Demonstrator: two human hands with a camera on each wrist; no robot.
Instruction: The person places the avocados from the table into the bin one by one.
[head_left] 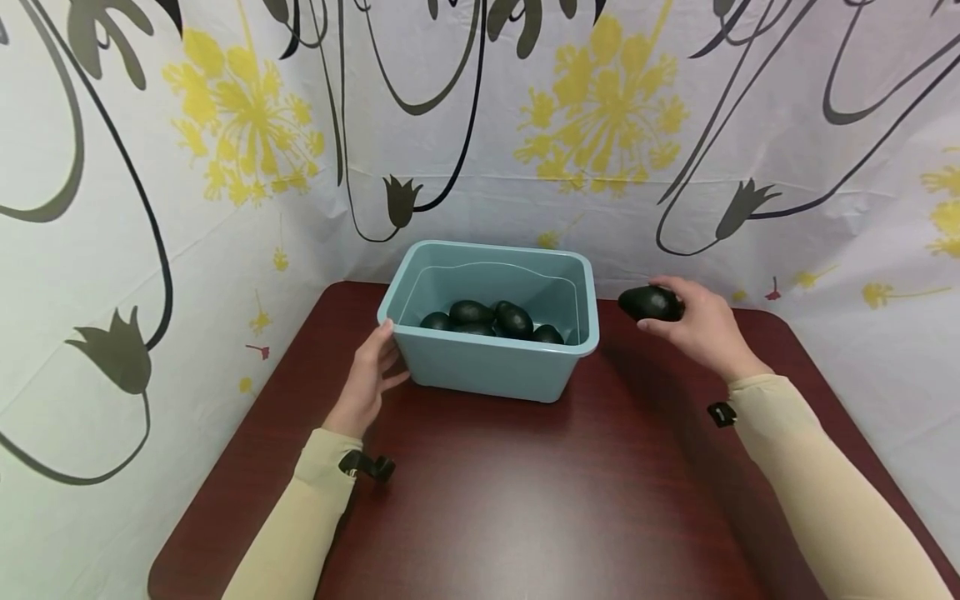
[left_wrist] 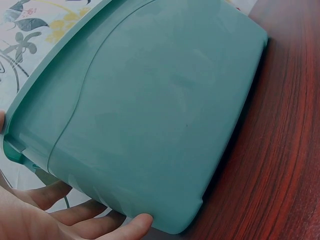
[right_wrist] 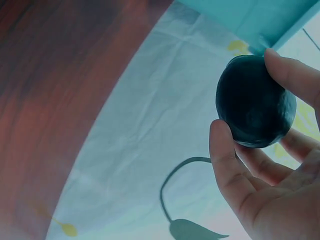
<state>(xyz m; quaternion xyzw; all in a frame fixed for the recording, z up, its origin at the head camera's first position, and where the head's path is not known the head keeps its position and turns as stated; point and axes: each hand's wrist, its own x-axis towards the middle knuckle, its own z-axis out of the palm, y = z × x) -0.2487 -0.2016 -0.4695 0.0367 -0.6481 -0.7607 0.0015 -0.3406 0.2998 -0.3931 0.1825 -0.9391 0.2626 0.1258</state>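
Observation:
A light blue plastic bin [head_left: 487, 367] stands on the table, with several dark avocados [head_left: 514, 320] lying in its bottom. My left hand [head_left: 367, 379] holds the bin's near left corner, thumb on the rim and fingers against the outer side wall. In the left wrist view those fingers [left_wrist: 100, 220] rest along the end of the bin [left_wrist: 160, 110]. To the right of the bin, my right hand [head_left: 701, 321] grips one dark avocado [head_left: 647, 303] above the table. The right wrist view shows this avocado [right_wrist: 255, 102] between thumb and fingertips.
The dark red-brown table [head_left: 510, 500] has rounded corners. A white cloth [head_left: 480, 208] printed with yellow and grey flowers hangs behind the bin and along both sides. Each wrist carries a small black device [head_left: 366, 465].

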